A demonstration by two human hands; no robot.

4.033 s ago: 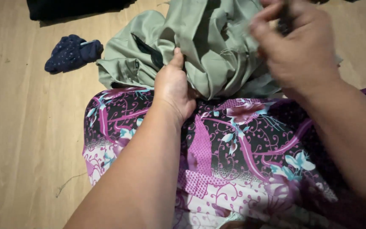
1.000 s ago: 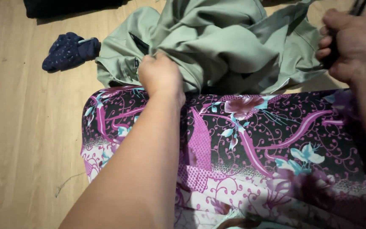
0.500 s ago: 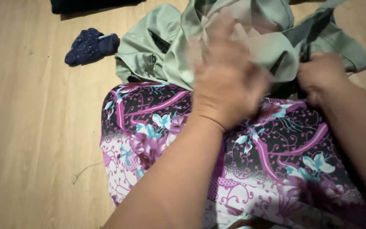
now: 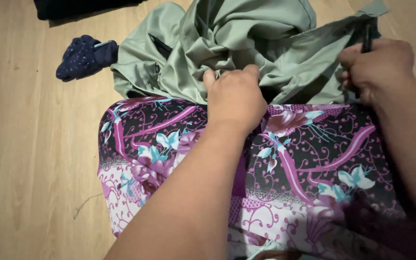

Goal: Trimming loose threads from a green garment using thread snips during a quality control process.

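both hands [image 4: 235, 94] [image 4: 377, 67] — green garment [image 4: 227, 43]

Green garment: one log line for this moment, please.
left hand: gripping green garment | right hand: pinching its edge plus dark thin object | floral cloth: beneath forearms

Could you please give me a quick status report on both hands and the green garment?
Left hand gripping green garment. Right hand pinching its edge alongside a thin dark tool. Navy cloth lies apart, left.
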